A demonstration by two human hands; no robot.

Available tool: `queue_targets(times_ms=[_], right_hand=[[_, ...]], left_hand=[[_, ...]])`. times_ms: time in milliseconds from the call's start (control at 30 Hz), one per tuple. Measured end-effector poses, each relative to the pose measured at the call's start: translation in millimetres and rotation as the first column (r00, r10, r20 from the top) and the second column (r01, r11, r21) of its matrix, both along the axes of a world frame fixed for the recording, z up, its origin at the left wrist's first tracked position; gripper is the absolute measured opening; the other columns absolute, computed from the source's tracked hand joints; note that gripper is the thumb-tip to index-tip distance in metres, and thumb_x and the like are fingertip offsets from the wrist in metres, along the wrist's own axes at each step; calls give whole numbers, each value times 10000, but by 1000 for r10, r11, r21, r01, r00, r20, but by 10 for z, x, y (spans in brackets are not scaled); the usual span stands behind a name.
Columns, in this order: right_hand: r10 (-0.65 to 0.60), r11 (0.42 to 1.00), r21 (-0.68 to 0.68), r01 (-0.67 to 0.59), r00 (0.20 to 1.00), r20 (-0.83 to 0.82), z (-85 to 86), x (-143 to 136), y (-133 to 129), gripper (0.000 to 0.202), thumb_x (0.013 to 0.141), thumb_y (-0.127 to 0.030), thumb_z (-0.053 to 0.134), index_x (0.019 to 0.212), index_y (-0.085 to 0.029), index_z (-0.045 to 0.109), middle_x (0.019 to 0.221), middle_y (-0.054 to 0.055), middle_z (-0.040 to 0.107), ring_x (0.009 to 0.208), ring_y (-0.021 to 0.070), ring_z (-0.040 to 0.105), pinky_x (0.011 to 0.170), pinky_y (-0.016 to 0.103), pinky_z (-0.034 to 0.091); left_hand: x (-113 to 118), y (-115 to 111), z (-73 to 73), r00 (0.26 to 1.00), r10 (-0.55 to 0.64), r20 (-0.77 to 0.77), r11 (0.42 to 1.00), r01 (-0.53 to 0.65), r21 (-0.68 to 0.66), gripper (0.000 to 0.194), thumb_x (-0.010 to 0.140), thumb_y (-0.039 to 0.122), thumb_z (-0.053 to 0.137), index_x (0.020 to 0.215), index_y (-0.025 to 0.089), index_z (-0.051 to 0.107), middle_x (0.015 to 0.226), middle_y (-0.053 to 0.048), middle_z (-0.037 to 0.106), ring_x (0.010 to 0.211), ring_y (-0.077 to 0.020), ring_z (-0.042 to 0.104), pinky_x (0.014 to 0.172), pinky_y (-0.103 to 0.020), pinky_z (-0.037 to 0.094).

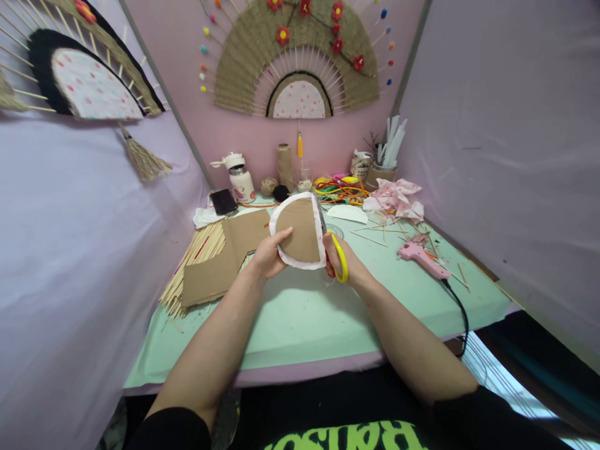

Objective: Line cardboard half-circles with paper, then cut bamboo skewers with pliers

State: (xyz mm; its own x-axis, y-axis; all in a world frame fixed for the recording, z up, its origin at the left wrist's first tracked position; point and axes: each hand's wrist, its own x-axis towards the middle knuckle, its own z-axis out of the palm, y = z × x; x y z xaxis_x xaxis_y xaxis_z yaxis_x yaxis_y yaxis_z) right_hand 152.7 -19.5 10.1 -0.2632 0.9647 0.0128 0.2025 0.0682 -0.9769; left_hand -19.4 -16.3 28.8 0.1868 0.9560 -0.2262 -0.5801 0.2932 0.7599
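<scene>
A half-round piece of brown cardboard (298, 228) with a white border around its edge is held up over the table. My left hand (272, 255) grips its lower left side, the thumb lying across the cardboard face. In my right hand (334, 255) is a pair of scissors with yellow handles (342, 259). The scissors' blades run up along the straight right edge of the piece, partly hidden behind it. Whether the blades are parted cannot be made out.
Cut cardboard (210, 275) lies over thin wooden sticks (187, 275) at left. A pink glue gun (424, 259) with a black cord rests at right, near crumpled pink paper (394, 199). Along the back stand a white bottle (242, 182), a twine spool (284, 167) and coloured cords (342, 190).
</scene>
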Motion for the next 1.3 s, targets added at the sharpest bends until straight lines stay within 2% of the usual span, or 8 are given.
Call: queue_targets(times_ms=[100, 633, 867, 1300], right_hand=[[42, 999, 34, -43, 998, 38, -5, 5, 11, 689, 672, -883, 226, 662, -219, 409, 386, -34, 389, 322, 115, 400, 351, 249, 342], [7, 1000, -4, -7, 1000, 19, -35, 16, 33, 589, 757, -811, 285, 721, -229, 370, 412, -60, 387, 307, 102, 370, 312, 225, 328], [3, 1000, 10, -4, 999, 47, -64, 34, 64, 591, 761, -807, 292, 719, -224, 381, 419, -52, 394, 299, 103, 372, 302, 230, 319], [-23, 1000, 0, 23, 1000, -3, -54, 55, 75, 604, 703, -831, 369, 695, -228, 402, 414, -50, 388, 299, 103, 364, 301, 236, 282]], left_hand=[[0, -2, -2, 1000, -4, -5, 1000, 4, -7, 315, 827, 174, 520, 1101, 88, 650, 922, -125, 734, 984, -252, 662, 983, -426, 455], [-25, 28, -56, 1000, 1, -13, 1000, -1, 6, 306, 796, 181, 564, 1072, 92, 661, 934, -122, 734, 993, -250, 658, 980, -407, 455], [-25, 35, -51, 1000, 4, -11, 1000, -4, 4, 312, 801, 180, 553, 1081, 88, 654, 945, -121, 732, 986, -246, 660, 980, -404, 455], [-23, 27, -37, 1000, 26, -10, 1000, -26, -6, 320, 799, 165, 557, 1097, 91, 647, 931, -114, 735, 982, -242, 663, 983, -402, 454]])
